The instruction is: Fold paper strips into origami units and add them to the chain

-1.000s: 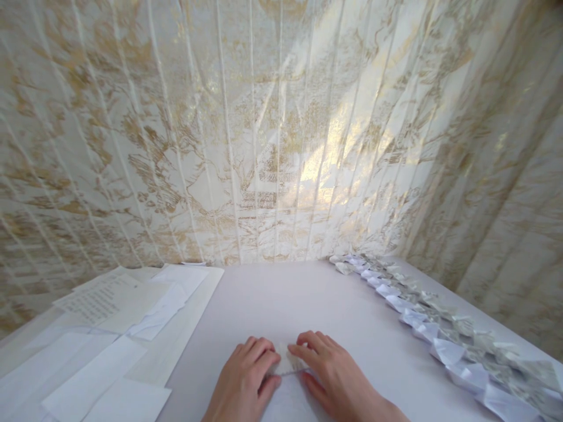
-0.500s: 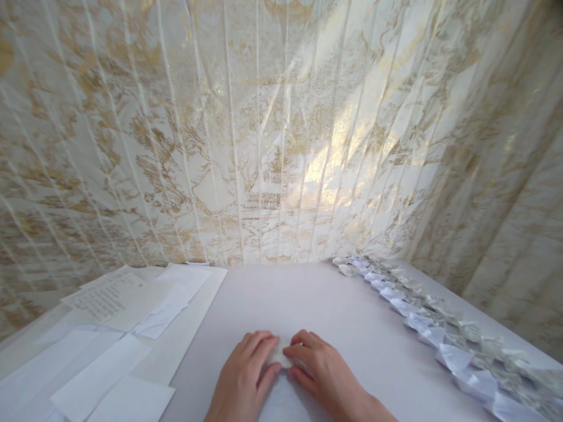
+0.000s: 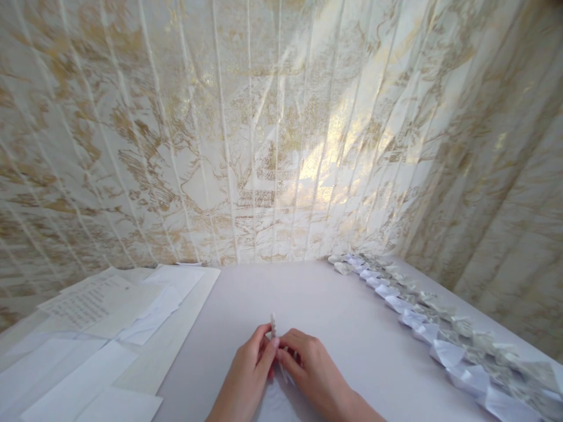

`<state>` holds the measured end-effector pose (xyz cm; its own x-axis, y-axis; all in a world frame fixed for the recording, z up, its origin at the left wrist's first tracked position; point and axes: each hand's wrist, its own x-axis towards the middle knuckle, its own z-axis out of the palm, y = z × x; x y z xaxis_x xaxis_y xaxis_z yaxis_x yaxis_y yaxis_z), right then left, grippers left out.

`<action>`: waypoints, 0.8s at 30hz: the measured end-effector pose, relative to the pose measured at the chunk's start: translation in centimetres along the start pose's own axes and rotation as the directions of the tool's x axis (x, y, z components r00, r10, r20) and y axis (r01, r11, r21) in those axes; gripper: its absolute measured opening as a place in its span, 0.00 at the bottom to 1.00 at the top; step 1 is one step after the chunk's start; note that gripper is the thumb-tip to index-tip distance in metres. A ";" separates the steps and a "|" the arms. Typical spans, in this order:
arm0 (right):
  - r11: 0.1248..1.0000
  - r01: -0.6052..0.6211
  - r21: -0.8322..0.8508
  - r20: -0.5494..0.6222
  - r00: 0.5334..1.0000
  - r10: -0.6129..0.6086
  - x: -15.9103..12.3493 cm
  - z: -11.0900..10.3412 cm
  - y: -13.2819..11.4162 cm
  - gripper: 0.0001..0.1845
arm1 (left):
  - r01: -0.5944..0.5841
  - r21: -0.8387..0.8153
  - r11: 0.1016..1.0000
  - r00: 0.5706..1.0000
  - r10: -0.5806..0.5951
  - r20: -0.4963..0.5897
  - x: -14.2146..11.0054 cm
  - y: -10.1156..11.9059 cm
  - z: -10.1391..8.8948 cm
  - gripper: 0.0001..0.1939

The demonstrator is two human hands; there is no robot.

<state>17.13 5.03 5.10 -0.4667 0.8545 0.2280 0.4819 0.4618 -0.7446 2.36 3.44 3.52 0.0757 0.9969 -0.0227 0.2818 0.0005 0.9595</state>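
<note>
Left hand (image 3: pixel 253 360), right hand (image 3: pixel 310 360), pinching folded paper (image 3: pixel 273 323), now edge-on, earlier flat

Left hand (image 3: pixel 250 361) and right hand (image 3: pixel 315 362) meet, fingers (image 3: pixel 290 338) curled, well short of the table's far edge (image 3: pixel 264 265). Both forearms (image 3: pixel 357 404) slant inward.

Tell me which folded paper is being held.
The small folded paper pinched by the left hand, its tip showing beyond the thumb; the other folded papers lie in rows along the right.

Head-worn camera — facing forward, downward
</note>
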 end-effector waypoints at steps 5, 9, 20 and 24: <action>0.994 -0.013 0.108 -0.008 1.000 0.014 -0.3 0.0 0.4 0.12 | -0.019 0.051 0.999 1.000 0.018 0.020 -0.6 0.1 -0.4 0.24; 0.980 -0.050 0.191 -0.024 0.998 0.056 -0.5 0.0 0.8 0.12 | -0.054 0.090 0.995 0.998 0.053 0.019 -1.1 0.2 -0.5 0.23; 0.976 0.058 -0.211 -0.049 0.996 -0.070 -0.6 0.0 0.2 0.10 | -0.123 0.148 0.981 0.991 0.129 -0.033 -1.4 0.0 -0.5 0.23; 0.965 0.069 -0.253 -0.063 0.994 -0.088 -0.5 -0.1 0.4 0.11 | -0.170 0.188 0.967 0.984 0.175 -0.015 -1.5 0.1 -0.4 0.23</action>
<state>17.62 4.79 4.72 -0.4598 0.8238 0.3315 0.6200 0.5651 -0.5443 1.88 1.94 3.73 0.1098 0.9826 0.1501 0.4395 -0.1835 0.8793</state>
